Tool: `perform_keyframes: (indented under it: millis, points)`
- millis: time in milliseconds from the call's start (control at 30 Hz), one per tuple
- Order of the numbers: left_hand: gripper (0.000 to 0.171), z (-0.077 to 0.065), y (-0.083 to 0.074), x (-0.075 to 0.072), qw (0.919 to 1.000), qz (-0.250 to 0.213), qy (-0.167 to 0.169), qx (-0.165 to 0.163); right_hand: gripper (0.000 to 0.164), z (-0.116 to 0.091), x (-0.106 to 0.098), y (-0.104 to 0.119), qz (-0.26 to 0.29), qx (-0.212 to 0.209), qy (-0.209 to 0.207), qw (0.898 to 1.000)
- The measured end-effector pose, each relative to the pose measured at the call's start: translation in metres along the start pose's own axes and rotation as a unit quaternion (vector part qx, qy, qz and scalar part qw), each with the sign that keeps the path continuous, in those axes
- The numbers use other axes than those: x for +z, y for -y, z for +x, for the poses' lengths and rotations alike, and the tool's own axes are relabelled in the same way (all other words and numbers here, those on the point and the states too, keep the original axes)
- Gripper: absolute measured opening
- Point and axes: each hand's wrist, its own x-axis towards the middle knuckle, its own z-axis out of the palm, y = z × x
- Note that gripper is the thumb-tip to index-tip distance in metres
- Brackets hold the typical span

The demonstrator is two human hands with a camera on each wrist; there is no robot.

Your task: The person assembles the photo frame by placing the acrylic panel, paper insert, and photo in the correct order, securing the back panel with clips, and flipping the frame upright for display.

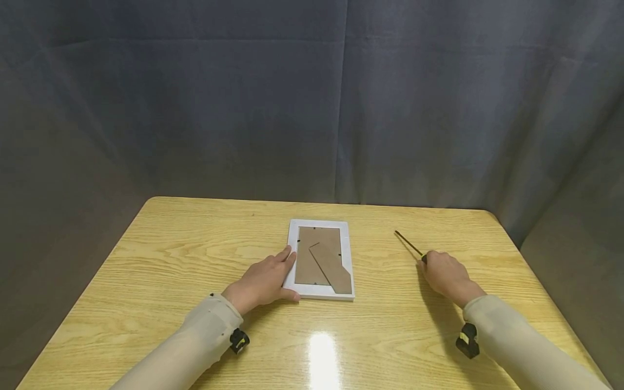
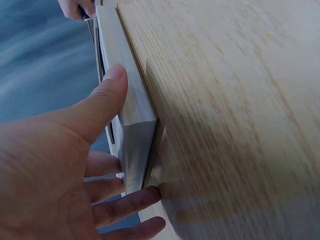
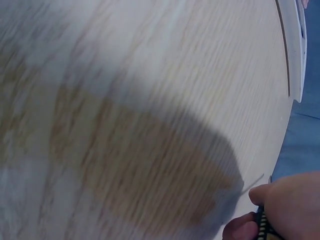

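A white picture frame (image 1: 343, 244) lies face down on the wooden table, its brown backing board (image 1: 312, 257) and folded easel stand (image 1: 336, 268) on top. My left hand (image 1: 265, 279) is at its near left corner. In the left wrist view the thumb (image 2: 107, 95) touches one outer side, while loosely extended fingers (image 2: 115, 210) reach along the adjoining side. Off to the right, my right hand (image 1: 444, 273) grips a screwdriver (image 1: 408, 242) by its black and yellow handle (image 3: 262, 225). The thin shaft points away, toward the far left, apart from the frame.
Small dark tabs (image 1: 339, 254) show around the edge of the backing. The wooden table (image 1: 205, 233) has rounded far corners, and a dark grey curtain (image 1: 244, 108) hangs behind it. Both wrists wear black straps with small devices (image 1: 468, 341).
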Motion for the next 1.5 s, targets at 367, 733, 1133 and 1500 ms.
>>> perform_keyframes:
  millis: [367, 733, 1133, 1500]
  points:
    - [0.098, 0.000, 0.000, 0.000, 1.0000, 0.001, -0.003, 0.000, 0.029, 0.000, 0.002, -0.006, 0.000, 0.016, 0.014, 1.000]
    - [0.098, 0.000, -0.001, 0.000, 1.0000, 0.001, 0.000, 0.002, 0.027, -0.001, 0.002, -0.008, 0.012, 0.026, 0.022, 0.999]
    - [0.098, 0.000, -0.003, -0.002, 1.0000, 0.004, 0.007, -0.003, 0.023, -0.002, 0.001, -0.011, 0.013, 0.021, 0.023, 0.999]
    - [0.097, -0.001, -0.003, -0.002, 0.9999, 0.005, 0.009, -0.007, 0.027, 0.001, 0.000, -0.010, -0.010, 0.037, 0.052, 0.998]
